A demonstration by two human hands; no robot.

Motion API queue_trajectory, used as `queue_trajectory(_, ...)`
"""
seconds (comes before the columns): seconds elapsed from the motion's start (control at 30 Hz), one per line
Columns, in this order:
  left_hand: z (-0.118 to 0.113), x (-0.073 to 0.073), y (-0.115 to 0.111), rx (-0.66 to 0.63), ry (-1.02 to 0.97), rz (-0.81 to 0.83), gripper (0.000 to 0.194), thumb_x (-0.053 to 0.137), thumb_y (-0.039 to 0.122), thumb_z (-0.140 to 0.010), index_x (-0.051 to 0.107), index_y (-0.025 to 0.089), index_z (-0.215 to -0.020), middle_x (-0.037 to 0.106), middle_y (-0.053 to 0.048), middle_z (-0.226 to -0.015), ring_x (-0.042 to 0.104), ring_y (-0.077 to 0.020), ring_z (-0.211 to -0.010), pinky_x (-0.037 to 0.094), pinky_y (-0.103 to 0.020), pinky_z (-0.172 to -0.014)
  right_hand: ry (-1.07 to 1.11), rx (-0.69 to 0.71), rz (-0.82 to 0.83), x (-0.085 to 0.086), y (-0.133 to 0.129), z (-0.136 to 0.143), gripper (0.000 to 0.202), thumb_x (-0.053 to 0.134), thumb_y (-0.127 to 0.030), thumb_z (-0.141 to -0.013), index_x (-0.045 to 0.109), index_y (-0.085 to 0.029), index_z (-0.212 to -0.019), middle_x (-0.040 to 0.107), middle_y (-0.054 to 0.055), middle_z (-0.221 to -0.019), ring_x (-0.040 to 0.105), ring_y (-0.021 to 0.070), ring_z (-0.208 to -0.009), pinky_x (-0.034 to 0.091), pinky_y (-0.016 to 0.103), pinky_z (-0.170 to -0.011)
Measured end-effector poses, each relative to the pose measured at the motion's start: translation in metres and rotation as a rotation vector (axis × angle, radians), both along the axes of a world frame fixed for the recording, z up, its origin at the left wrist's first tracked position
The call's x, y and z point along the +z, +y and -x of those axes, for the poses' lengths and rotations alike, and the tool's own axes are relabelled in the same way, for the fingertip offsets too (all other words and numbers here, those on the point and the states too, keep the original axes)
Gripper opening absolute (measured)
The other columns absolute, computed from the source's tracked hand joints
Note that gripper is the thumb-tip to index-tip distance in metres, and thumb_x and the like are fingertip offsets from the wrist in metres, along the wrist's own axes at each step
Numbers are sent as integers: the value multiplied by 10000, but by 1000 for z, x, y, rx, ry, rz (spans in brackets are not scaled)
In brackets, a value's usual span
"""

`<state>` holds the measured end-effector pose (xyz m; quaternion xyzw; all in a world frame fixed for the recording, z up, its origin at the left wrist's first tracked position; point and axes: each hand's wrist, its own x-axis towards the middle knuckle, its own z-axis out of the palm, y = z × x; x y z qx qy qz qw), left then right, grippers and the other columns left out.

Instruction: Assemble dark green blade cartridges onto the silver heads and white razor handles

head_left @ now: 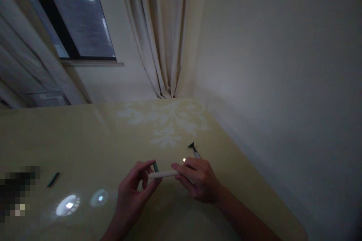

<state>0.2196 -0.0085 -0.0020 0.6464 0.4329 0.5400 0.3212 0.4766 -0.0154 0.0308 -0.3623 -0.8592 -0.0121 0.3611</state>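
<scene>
My left hand [137,184] pinches a small dark-green strip [155,166], which looks like a razor cartridge, between thumb and fingertips. My right hand [199,179] grips one end of a slim white stick [164,174]. The stick lies level, its free end by my left thumb and just below the cartridge; whether the two touch, I cannot tell. Beyond my right hand a razor [194,149] rests on the table, its dark head pointing away and its lower handle hidden by the hand. A similar dark-green strip [53,179] lies far to the left.
Both hands are above a glossy yellowish table [93,139] with a pale floral pattern. A wall [268,83] runs along its right edge. Curtains [161,34] and a window [79,15] are behind it. A blurred-out dark patch [17,188] covers the left edge.
</scene>
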Motion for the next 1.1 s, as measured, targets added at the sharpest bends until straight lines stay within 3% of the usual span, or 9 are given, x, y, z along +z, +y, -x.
queue_trajectory(0.17, 2, -1, 1, 1, -1, 12, 392, 856, 298, -868, 751, 273, -1244, 649, 20, -891, 563, -97, -616, 539, -229, -631, 35, -47, -4, 0, -1, 0, 342, 512, -345, -1136, 742, -157, -1304, 672, 53, -837, 604, 171, -696, 459, 295, -645)
queue_trajectory(0.33, 4, -3, 2, -20, -18, 14, 354, 823, 309, -897, 750, 267, -1241, 648, 13, -865, 602, -122, -664, 539, -231, -629, 4, 21, -14, -1, -2, 4, 342, 522, -359, -1132, 737, -172, -1321, 663, 43, -824, 595, 174, -689, 435, 302, -615)
queue_trajectory(0.5, 2, -2, -1, 17, 0, 23, 394, 857, 336, -867, 755, 263, -1241, 651, 10, -887, 563, -106, -615, 547, -239, -621, 49, -63, -9, -2, 0, 1, 337, 528, -343, -1130, 749, -163, -1311, 653, 48, -828, 599, 177, -693, 454, 305, -635)
queue_trajectory(0.93, 3, -2, 0, -15, -21, 30, 352, 824, 315, -901, 752, 274, -1243, 657, 11, -873, 599, -112, -646, 543, -230, -633, 22, 10, -6, -3, 1, -1, 343, 534, -373, -1126, 752, -185, -1312, 655, 41, -813, 591, 177, -686, 432, 304, -620)
queue_trajectory(1.1, 2, 1, 0, 13, -20, 12, 379, 862, 302, -855, 766, 267, -1220, 659, 16, -863, 575, -100, -603, 539, -225, -609, 42, -26, 19, -2, 0, 0, 330, 541, -342, -1124, 749, -177, -1319, 667, 51, -843, 608, 177, -711, 458, 302, -651)
